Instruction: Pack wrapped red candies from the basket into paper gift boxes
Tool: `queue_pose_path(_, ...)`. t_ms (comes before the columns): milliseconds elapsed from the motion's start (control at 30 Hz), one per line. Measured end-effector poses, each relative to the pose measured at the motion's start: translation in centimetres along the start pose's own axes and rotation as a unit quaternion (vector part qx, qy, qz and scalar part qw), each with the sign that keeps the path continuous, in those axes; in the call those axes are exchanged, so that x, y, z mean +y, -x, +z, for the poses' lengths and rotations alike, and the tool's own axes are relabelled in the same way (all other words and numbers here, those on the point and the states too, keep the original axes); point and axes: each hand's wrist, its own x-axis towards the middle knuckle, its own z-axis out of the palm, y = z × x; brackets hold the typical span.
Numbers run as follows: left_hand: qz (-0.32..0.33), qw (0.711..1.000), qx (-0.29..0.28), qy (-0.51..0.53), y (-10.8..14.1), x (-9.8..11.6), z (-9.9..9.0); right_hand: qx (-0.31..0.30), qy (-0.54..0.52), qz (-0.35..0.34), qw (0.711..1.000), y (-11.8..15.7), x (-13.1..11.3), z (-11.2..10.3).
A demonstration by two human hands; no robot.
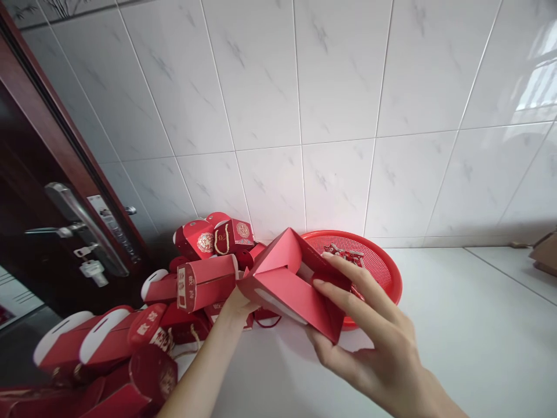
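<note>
Red cartons lie heaped left of the mesh basket on the pale desk. Nearer the basket, the left hand reaches behind an open carton; its fingers are mostly hidden, their grip impossible to tell. That carton hangs before the basket's left side, its right edge pinched by the right hand, fingers inside, thumb outside. Shaping it seems the step in hand; the next move probably calls for steady walls and a clear mouth.
</note>
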Motion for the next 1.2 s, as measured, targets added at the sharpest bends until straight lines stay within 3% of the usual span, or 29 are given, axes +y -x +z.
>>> queue_pose_path(100,-0.022,1.0,-0.019,0.008,-0.5,0.9,1.5,0.051,0.06,0.004,0.997,-0.5,-0.1,-0.8)
queue_pose_path(233,0.023,0.999,-0.023,0.041,1.5,1.6,4.7,0.118,0.146,-0.005,0.982,-0.5,0.6,-0.2)
queue_pose_path(333,0.118,0.992,-0.028,-0.033,4.2,1.3,6.7,0.11,0.159,-0.007,0.981,0.3,1.3,1.6)
queue_pose_path(433,0.136,0.983,-0.005,-0.127,6.0,0.8,8.1,0.072,0.144,-0.028,0.987,1.5,1.4,3.4)
queue_pose_path(533,0.163,0.963,0.034,-0.212,5.9,0.9,8.4,0.049,0.131,-0.043,0.989,2.2,1.2,4.2)
queue_pose_path(733,0.282,0.883,0.08,-0.367,5.0,1.7,7.4,-0.014,0.064,-0.017,0.998,1.6,1.9,3.7)
queue_pose_path(933,0.371,0.761,0.098,-0.524,6.3,2.0,8.0,-0.054,0.08,0.004,0.995,1.0,3.0,2.7)
queue_pose_path(1200,0.273,0.648,0.014,-0.711,6.1,3.3,11.0,-0.189,0.186,0.081,0.961,0.7,3.4,2.0)
